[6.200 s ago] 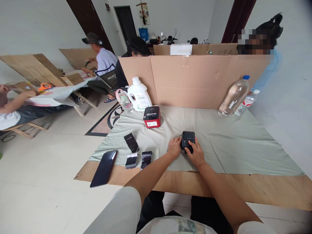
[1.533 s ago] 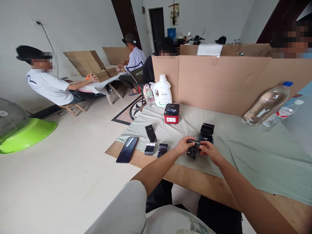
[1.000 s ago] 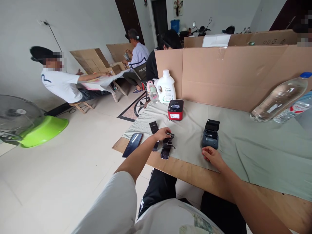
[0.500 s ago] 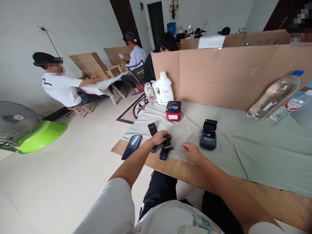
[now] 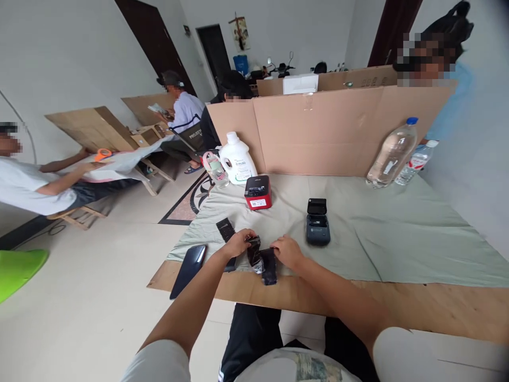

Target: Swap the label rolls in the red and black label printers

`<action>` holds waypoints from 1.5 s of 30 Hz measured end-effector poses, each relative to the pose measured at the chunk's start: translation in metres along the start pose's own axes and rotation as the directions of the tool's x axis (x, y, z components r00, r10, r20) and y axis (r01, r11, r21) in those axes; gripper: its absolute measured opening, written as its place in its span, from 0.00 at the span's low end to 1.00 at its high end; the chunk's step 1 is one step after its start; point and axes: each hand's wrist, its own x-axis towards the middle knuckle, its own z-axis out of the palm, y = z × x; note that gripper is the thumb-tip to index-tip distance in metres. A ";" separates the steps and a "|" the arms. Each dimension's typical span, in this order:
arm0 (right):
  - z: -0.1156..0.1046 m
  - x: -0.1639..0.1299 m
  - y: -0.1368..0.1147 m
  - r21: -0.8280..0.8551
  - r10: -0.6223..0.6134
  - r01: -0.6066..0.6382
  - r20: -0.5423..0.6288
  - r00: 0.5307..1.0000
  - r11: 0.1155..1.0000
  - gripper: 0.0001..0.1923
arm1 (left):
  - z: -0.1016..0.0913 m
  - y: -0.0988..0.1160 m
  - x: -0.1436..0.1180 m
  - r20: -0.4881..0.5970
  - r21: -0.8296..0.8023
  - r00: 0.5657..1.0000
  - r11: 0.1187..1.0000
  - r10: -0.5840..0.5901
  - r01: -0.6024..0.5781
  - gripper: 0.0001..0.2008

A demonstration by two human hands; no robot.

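Since half a second before, my right hand had crossed leftward to join my left hand; both pinched the black rolls between them; the printer sat just right, lid up.

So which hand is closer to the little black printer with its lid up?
Right. The right hand lies just left of the black printer; the left hand is farther left, on black rolls.

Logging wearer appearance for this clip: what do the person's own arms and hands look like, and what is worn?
Both forearms are bare. The left hand and right hand show no gloves; rings or a watch cannot be made out. Short white sleeves cover the upper arms. No cables or markings show.
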 end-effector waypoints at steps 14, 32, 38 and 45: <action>-0.089 -0.034 0.137 -0.029 0.302 -0.345 -0.420 0.856 0.938 0.15 | 0.068 0.187 0.095 0.002 0.029 0.925 0.924 0.380 -0.380 0.20; -0.064 -0.058 0.158 0.404 0.532 -0.407 -0.271 0.802 0.819 0.17 | 0.097 0.203 0.133 0.074 0.253 0.950 0.916 0.302 -0.311 0.13; -0.064 -0.060 0.157 0.415 0.522 -0.387 -0.284 0.805 0.823 0.18 | 0.097 0.208 0.134 0.016 0.310 0.956 0.908 0.292 -0.282 0.11; -0.062 -0.063 0.155 0.312 0.442 -0.339 -0.369 0.818 0.888 0.21 | 0.101 0.205 0.136 -0.040 0.300 0.961 0.920 0.275 -0.251 0.10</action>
